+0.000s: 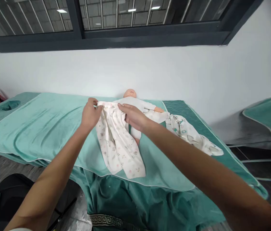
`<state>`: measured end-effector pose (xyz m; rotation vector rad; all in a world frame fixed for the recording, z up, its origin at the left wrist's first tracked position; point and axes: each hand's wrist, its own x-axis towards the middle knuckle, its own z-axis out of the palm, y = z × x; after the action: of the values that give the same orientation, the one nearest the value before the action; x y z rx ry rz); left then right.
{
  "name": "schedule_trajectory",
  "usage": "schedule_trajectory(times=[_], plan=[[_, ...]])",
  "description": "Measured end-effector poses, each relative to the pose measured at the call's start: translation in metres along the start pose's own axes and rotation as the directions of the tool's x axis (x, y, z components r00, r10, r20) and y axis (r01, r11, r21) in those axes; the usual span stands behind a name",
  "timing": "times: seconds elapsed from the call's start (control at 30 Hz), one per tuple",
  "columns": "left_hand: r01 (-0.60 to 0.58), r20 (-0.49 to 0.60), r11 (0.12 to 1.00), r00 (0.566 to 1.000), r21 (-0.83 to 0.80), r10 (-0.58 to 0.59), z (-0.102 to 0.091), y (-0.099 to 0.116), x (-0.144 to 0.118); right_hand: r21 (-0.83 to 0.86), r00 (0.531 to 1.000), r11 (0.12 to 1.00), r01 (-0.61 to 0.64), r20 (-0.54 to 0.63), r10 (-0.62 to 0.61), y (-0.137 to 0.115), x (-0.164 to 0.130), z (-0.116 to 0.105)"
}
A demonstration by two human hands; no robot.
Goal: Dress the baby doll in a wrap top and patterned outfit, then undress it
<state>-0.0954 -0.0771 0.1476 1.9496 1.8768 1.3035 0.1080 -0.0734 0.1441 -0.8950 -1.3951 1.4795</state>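
Head view: left hand pinches the waistband of the printed baby trousers, fingers closed on the cloth; right hand lies flat and open on them, over the doll on the green bed. Dressing looks midway; next, likely ease the waistband higher, keeping both edges level.

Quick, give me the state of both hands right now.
Left hand: closed, pinching the waistband of the printed baby pants.
Right hand: fingers extended, resting on the pants' waist; grip cannot be told.
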Motion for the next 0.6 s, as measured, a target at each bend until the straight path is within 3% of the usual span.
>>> schedule_trajectory(times=[0.1, 0.2, 0.3, 0.43, 0.5, 0.6], plan=[[-0.076, -0.092, 0.977, 0.994, -0.2, 0.058, 0.033, -0.008, -0.021, 0.206, 0.997, 0.977, 0.046, -0.076, -0.031, 0.032, 0.027, 0.016], [-0.011, 0.017, 0.909, 1.0, -0.417, 0.02, 0.062, -0.002, -0.043, 0.061, 0.984, 0.996, 0.066, -0.171, -0.054, 0.053, 0.053, 0.007], [0.228, 0.253, 0.804, 0.962, -0.549, -0.1, 0.091, 0.004, -0.054, -0.253, 0.937, 0.964, 0.082, -0.312, -0.161, 0.068, 0.078, -0.032], [0.391, 0.403, 0.764, 0.896, -0.513, -0.188, 0.126, 0.004, -0.045, -0.718, 0.867, 0.693, 0.06, -0.306, -0.392, 0.08, 0.114, -0.107], [0.435, 0.423, 0.759, 0.876, -0.484, -0.232, 0.14, 0.003, -0.032, -0.806, 0.864, 0.589, -0.055, -0.334, -0.377, 0.082, 0.135, -0.14], [0.539, 0.504, 0.68, 0.817, -0.496, -0.28, 0.156, -0.001, -0.011, -0.774, 0.884, 0.566, -0.284, -0.44, -0.158, 0.084, 0.164, -0.176]])
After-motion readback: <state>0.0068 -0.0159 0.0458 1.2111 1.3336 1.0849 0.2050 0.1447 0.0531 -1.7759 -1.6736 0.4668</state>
